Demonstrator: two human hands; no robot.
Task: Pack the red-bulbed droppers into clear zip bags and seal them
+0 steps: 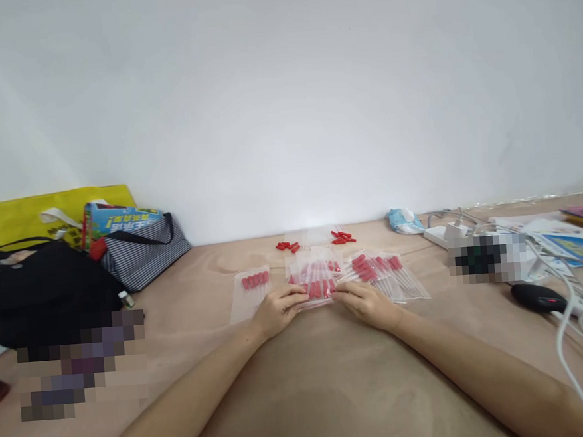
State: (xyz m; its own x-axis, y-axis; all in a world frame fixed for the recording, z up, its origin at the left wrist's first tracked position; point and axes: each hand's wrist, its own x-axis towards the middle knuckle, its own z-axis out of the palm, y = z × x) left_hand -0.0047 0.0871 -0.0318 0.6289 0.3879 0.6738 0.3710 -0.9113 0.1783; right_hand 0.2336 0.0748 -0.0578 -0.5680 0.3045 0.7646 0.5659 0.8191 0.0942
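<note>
In the head view a clear plastic bag [318, 290] with several red-tipped white sticks lies between my hands, red ends toward me. My left hand [276, 310] pinches its left edge, fingers bent together. At the opposite edge, my right hand [370, 305] is closed on it in the same way. Another bag of red-tipped sticks [253, 284] lies flat to the left. Several overlapping filled bags [388, 271] are fanned out to the right. Beyond my hands are loose red pieces in a left group [287, 247] and a right group [343, 237], with pale sticks between them.
A black bag [47, 289], a striped bag [141, 252] and a yellow bag [12, 221] stand at the left, near a small bottle [126, 298]. On the right are a blue-and-white packet [404, 221], a power strip [437, 236], white cables [562, 339] and a black mouse-like object [537, 298]. A wall rises behind.
</note>
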